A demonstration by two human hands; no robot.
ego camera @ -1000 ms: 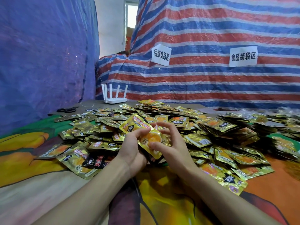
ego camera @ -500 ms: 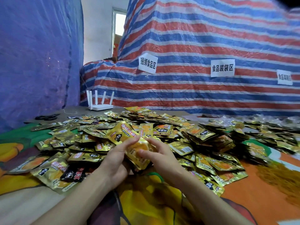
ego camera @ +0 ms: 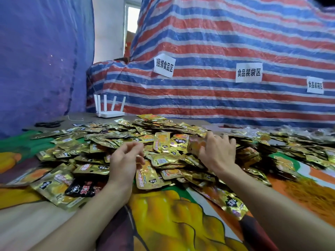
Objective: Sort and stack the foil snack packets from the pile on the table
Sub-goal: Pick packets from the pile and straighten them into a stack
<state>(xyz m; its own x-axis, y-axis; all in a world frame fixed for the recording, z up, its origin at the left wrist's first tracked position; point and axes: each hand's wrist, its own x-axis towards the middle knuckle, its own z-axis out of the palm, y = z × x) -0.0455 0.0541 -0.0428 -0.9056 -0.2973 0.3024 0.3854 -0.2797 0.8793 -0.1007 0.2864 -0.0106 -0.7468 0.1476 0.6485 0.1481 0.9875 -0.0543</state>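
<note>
Over the packet pile (ego camera: 101, 142), left hand (ego camera: 125, 160) loose and empty, right hand (ego camera: 217, 151) seemingly around a blurred packet (ego camera: 194, 144).

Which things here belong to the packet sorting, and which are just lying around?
Job: packet pile; packet gripped by right hand; stacked packets; left hand, holding nothing.
Lying about: router; scissors; paper signs.
</note>
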